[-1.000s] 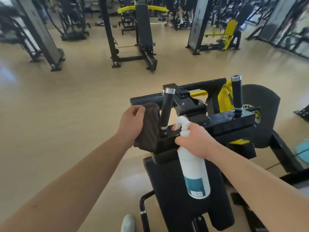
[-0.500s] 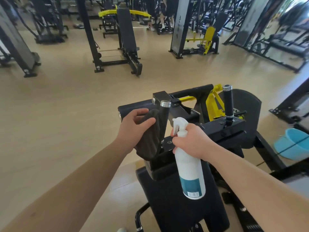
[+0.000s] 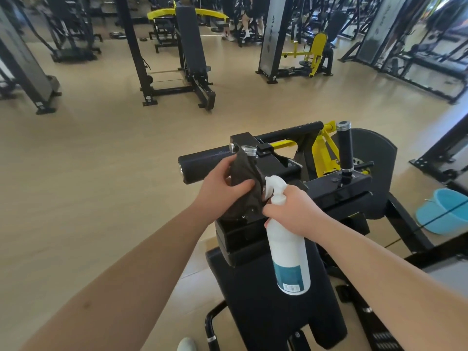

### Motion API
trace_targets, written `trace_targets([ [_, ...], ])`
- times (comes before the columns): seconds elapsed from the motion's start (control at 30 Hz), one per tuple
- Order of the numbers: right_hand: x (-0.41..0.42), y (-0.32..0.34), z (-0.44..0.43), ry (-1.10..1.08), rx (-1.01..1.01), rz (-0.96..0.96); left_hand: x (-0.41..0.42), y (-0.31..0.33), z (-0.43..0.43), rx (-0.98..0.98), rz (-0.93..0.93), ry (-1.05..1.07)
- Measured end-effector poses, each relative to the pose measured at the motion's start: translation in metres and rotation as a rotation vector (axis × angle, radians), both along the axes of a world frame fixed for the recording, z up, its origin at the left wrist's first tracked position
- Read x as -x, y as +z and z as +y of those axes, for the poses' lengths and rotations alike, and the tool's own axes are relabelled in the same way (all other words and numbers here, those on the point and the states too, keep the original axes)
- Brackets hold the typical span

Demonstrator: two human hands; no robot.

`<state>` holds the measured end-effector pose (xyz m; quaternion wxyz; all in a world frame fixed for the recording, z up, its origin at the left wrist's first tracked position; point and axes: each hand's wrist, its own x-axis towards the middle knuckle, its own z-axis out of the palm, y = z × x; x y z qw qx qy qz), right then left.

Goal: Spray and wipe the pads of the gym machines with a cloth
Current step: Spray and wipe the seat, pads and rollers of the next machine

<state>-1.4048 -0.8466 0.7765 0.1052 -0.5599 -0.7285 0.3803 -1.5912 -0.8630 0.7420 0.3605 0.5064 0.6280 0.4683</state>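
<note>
While the left grip point(image 3: 220, 190) clasps the cloth point(image 3: 243, 171) round a handle point(image 3: 248, 149), wiping seems underway; right grip point(image 3: 295, 215) holds the spray bottle point(image 3: 288, 259); pad point(image 3: 263, 315) next, probably.

- Left hand point(image 3: 217, 188): grips a dark brown cloth point(image 3: 244, 188) bunched against an upright black handle with chrome cap point(image 3: 249, 149).
- Right hand point(image 3: 293, 214): holds a white plastic spray bottle point(image 3: 287, 252), teal label, by its neck; nozzle beside the cloth.
- Black cylindrical roller pad point(image 3: 205, 165): just beyond the left hand.
- Black seat pad point(image 3: 266, 300): below the bottle.
- Light-blue plastic bucket point(image 3: 440, 214): on the floor, far right.
</note>
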Motion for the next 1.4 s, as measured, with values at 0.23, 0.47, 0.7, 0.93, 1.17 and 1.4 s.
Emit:
trace_targets([
  [0.23, -0.006, -0.018, -0.006, 0.048, 0.034, -0.010, -0.012, -0.035, -0.016, 0.174, 0.382, 0.052],
  [0.47, -0.012, -0.016, -0.007, -0.014, 0.009, -0.054, -0.022, 0.010, 0.021, -0.080, 0.213, 0.263],
  [0.7, -0.028, -0.026, -0.011, -0.004, 0.035, -0.047, -0.039, -0.016, 0.000, 0.202, 0.354, 0.219],
  [0.93, -0.042, -0.033, -0.018, 0.018, 0.090, -0.035, -0.018, 0.004, 0.023, 0.080, 0.186, 0.057],
  [1.17, -0.039, -0.026, -0.010, -0.006, 0.088, -0.001, -0.013, 0.003, 0.032, 0.127, -0.146, -0.069],
  [1.4, -0.027, -0.037, -0.014, -0.003, 0.090, -0.060, 0.000, -0.033, 0.008, 0.258, 0.360, -0.149],
])
